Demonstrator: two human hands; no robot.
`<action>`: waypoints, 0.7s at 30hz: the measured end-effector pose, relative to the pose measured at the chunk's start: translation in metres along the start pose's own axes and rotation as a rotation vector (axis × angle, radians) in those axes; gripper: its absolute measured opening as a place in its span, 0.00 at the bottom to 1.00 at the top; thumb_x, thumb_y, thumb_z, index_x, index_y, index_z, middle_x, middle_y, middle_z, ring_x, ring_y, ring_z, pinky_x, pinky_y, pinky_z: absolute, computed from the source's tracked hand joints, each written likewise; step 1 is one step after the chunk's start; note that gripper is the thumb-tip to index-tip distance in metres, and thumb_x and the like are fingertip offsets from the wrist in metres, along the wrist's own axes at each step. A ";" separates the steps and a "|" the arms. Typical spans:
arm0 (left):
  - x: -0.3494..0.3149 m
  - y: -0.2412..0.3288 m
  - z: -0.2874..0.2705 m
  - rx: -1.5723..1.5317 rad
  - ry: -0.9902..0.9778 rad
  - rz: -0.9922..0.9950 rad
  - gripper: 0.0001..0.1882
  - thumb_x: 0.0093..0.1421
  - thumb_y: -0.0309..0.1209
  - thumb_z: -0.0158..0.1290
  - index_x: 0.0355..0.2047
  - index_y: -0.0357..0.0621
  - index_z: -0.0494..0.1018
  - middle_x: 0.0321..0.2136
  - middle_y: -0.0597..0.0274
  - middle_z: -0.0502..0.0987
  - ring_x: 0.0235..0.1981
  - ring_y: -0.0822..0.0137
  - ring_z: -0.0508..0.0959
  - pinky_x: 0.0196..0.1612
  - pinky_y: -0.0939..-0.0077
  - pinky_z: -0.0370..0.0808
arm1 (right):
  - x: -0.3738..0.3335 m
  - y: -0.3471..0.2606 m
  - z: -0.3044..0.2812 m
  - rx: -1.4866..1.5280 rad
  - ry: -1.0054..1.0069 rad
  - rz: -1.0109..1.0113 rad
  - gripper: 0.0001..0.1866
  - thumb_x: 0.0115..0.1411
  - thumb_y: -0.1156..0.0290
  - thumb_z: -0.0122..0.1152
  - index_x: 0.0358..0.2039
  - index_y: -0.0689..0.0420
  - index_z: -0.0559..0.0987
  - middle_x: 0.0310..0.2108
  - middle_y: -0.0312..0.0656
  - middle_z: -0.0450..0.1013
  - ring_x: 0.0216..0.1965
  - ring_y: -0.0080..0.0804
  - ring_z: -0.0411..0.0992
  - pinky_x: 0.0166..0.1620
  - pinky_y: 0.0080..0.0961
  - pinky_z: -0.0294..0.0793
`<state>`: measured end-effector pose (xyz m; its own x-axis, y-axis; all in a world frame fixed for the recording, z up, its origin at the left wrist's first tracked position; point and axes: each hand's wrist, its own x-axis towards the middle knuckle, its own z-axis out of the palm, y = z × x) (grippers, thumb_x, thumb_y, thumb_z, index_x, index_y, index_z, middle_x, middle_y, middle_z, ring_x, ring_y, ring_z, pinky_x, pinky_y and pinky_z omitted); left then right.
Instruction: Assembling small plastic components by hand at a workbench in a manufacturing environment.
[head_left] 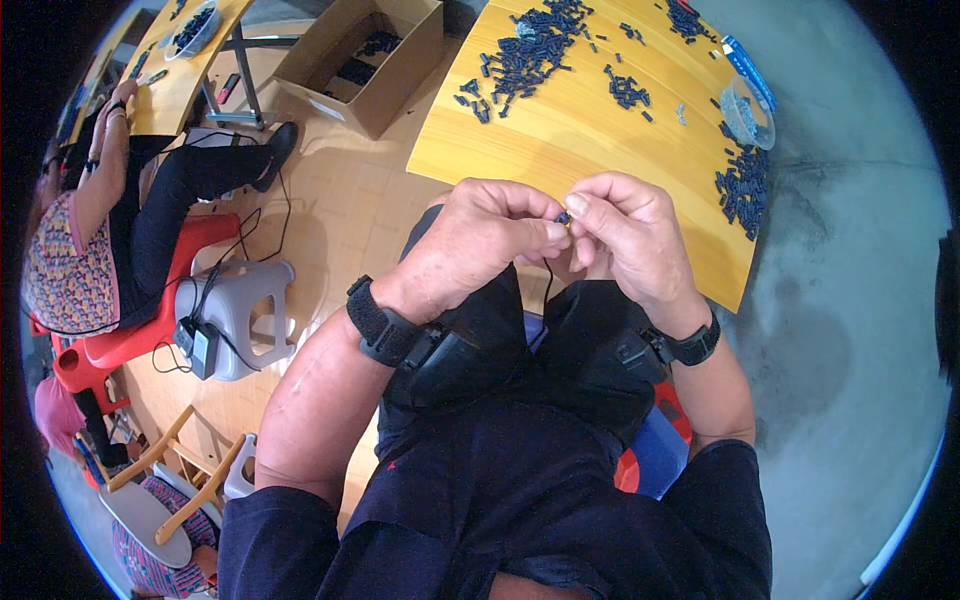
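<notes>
Just beyond my lap, at the near edge of a yellow wooden table (470, 150), my two hands meet fingertip to fingertip. A small dark piece (563, 218) sits between them, mostly covered by the fingers, so its exact kind does not show. My left hand (480, 235) pinches it between thumb and forefinger. From the other side, my right hand (640, 235) is closed on it with thumb and fingertips. Small black parts lie on the table in a large heap (535, 60), a smaller cluster (627, 92) and a pile (742, 195) along the right edge.
A clear plastic tub (745, 112) and a blue-and-white box (748, 72) stand at the table's right edge. Left of the table is an open cardboard box (360, 70) on the floor. Another person (100, 220) sits at the far left, near a grey stool (235, 310) with cables.
</notes>
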<state>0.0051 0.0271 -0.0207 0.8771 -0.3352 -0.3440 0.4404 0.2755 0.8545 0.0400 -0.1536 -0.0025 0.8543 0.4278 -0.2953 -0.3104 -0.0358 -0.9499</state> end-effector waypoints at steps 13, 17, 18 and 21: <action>0.001 -0.003 0.000 -0.015 -0.078 0.016 0.06 0.60 0.25 0.52 0.34 0.36 0.77 0.30 0.62 0.80 0.32 0.76 0.77 0.39 0.82 0.73 | -0.003 0.000 -0.002 0.115 -0.065 0.066 0.06 0.62 0.72 0.54 0.32 0.62 0.75 0.19 0.31 0.70 0.17 0.14 0.66 0.22 0.13 0.69; 0.001 -0.002 0.002 -0.028 -0.098 0.017 0.06 0.60 0.25 0.52 0.34 0.35 0.77 0.30 0.60 0.80 0.32 0.74 0.78 0.40 0.81 0.73 | -0.004 0.004 -0.006 0.137 -0.091 0.083 0.06 0.62 0.73 0.54 0.32 0.62 0.74 0.21 0.32 0.70 0.17 0.14 0.66 0.22 0.13 0.69; 0.001 -0.002 0.002 -0.028 -0.098 0.016 0.06 0.60 0.25 0.52 0.34 0.35 0.77 0.30 0.60 0.80 0.32 0.74 0.78 0.40 0.81 0.73 | -0.004 0.003 -0.004 0.164 -0.083 0.078 0.06 0.63 0.73 0.54 0.32 0.62 0.74 0.21 0.32 0.70 0.17 0.14 0.67 0.23 0.14 0.69; 0.000 0.000 0.002 -0.017 -0.106 0.044 0.06 0.59 0.25 0.53 0.34 0.36 0.77 0.29 0.62 0.80 0.32 0.74 0.78 0.41 0.81 0.73 | -0.005 -0.002 -0.003 0.210 -0.070 0.075 0.06 0.62 0.72 0.54 0.32 0.62 0.73 0.22 0.33 0.70 0.17 0.15 0.67 0.23 0.14 0.71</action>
<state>0.0045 0.0257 -0.0196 0.8708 -0.4154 -0.2628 0.4062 0.3070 0.8607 0.0376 -0.1580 0.0006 0.7967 0.4927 -0.3500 -0.4585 0.1155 -0.8812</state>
